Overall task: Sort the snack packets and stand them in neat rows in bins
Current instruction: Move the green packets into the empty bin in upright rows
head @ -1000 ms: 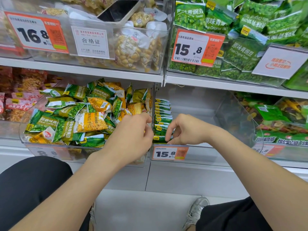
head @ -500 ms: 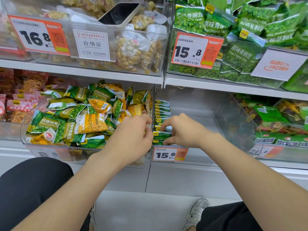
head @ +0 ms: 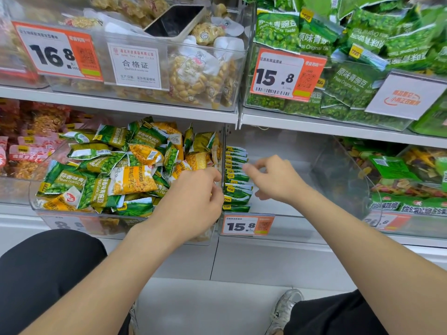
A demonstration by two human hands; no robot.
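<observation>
A row of green pea packets (head: 236, 182) stands on edge along the left wall of a clear bin (head: 300, 153) on the lower shelf. To its left, another clear bin (head: 36, 201) holds a loose pile of green and yellow packets (head: 125, 170). My right hand (head: 274, 181) hovers just right of the row with relaxed, blurred fingers and holds nothing. My left hand (head: 191, 201) sits at the divider between the two bins, seen from the back with curled fingers. Whatever those fingers hold is hidden.
An orange 15.8 price tag (head: 246, 225) hangs on the row bin's front. The upper shelf carries a bin of yellow bean packets (head: 193, 76) with a dark phone (head: 174, 20) on top, and green pea bags (head: 350, 81). Mixed vegetable crisp packets (head: 399, 180) fill the right-hand bin.
My right hand has let go of the front packets of the green row and lifted up and back with looser fingers. My left hand has barely moved.
</observation>
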